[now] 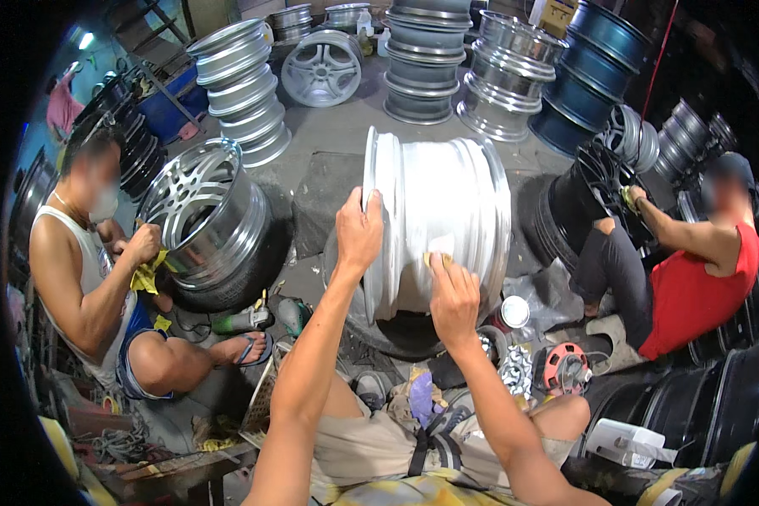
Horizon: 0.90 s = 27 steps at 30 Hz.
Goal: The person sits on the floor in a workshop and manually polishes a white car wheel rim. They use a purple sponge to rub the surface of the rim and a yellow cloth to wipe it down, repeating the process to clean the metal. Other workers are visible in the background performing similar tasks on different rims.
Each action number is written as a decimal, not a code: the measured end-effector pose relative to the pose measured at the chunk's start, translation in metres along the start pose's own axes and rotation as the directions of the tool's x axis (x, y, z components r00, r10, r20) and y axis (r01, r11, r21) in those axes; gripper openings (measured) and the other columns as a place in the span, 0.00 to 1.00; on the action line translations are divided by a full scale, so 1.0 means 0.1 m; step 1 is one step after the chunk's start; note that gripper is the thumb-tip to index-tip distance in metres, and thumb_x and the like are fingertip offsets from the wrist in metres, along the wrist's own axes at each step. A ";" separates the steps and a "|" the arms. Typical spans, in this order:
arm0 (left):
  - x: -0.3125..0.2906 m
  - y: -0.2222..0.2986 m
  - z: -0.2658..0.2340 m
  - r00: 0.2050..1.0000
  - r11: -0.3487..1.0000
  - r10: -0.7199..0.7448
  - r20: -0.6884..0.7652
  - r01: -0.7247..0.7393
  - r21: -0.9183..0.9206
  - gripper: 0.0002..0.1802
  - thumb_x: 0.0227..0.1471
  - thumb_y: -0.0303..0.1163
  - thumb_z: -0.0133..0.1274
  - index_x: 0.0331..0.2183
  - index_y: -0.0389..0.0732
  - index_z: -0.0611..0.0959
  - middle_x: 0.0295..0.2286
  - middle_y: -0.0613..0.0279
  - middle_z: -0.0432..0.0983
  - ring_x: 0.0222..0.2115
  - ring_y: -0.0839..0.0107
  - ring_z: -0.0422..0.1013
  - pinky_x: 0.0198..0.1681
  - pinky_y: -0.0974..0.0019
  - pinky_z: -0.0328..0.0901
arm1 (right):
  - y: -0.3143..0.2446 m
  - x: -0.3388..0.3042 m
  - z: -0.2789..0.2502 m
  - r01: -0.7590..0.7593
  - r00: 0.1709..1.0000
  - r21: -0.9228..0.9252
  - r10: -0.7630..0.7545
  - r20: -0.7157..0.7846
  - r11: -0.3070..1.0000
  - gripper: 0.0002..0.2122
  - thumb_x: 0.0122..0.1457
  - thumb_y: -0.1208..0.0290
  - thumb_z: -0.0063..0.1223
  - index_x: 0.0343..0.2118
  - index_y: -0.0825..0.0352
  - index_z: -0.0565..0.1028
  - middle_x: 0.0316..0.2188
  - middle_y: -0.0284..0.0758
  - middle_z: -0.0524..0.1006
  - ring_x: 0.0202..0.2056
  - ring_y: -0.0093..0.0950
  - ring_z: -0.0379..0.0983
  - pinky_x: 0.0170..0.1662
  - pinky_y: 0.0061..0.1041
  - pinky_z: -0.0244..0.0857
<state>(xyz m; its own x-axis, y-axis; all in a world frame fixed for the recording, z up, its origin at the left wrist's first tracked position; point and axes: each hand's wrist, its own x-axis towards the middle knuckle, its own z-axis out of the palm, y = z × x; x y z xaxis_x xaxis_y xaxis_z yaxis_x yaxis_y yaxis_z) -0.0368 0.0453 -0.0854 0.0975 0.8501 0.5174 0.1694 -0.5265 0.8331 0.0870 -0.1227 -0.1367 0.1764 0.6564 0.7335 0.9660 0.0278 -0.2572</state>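
Note:
A silver-white car wheel rim (434,185) stands on its edge in front of me, its broad barrel facing me. My left hand (360,232) is closed over the rim's left lip, thumb near the top. Against the lower middle of the barrel, my right hand (455,295) presses a small yellow piece of sandpaper (428,258) with bent fingers. Beneath the rim lies a dark tyre (405,329), mostly hidden by it. The far face of the rim is out of sight.
People work on a polished rim (207,202) at left and a black rim (594,198) at right. Stacked rims (426,63) line the back. A green-bodied power tool (243,321), a white-lidded can (514,312) and a red reel (565,367) lie close by.

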 end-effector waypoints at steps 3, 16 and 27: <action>0.03 0.06 0.03 0.998 0.999 -0.036 0.046 0.035 0.024 0.17 0.65 0.36 0.50 0.29 0.31 0.75 0.19 0.44 0.71 0.20 0.52 0.68 0.27 0.51 0.62 | -0.01 0.40 0.03 0.007 1.000 -0.043 -0.009 -0.029 0.999 0.20 0.58 0.80 0.56 0.54 0.70 0.77 0.40 0.39 0.79 0.38 0.35 0.76 0.40 0.35 0.64; 0.03 -0.01 -0.03 0.999 0.999 -0.023 0.036 0.022 0.025 0.16 0.65 0.36 0.49 0.31 0.32 0.76 0.20 0.45 0.73 0.22 0.48 0.71 0.29 0.51 0.64 | 0.02 0.09 0.01 0.037 0.997 -0.092 -0.042 -0.060 0.995 0.18 0.58 0.77 0.56 0.53 0.68 0.78 0.39 0.34 0.80 0.37 0.30 0.73 0.39 0.33 0.59; 0.02 0.02 -0.01 1.000 1.000 -0.003 0.025 0.003 0.030 0.15 0.64 0.36 0.50 0.31 0.32 0.76 0.21 0.44 0.74 0.23 0.46 0.71 0.29 0.51 0.64 | 0.06 0.00 0.02 0.018 1.000 -0.063 -0.018 -0.004 0.998 0.19 0.56 0.80 0.57 0.53 0.67 0.79 0.44 0.39 0.81 0.41 0.34 0.75 0.42 0.35 0.61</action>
<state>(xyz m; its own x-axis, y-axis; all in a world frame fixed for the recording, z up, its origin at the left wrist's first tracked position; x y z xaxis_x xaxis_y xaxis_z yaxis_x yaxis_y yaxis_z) -0.0371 0.0459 -0.0829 0.1216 0.8518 0.5095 0.1990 -0.5238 0.8282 0.0923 -0.1208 -0.1394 0.1597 0.6525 0.7408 0.9789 -0.0079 -0.2042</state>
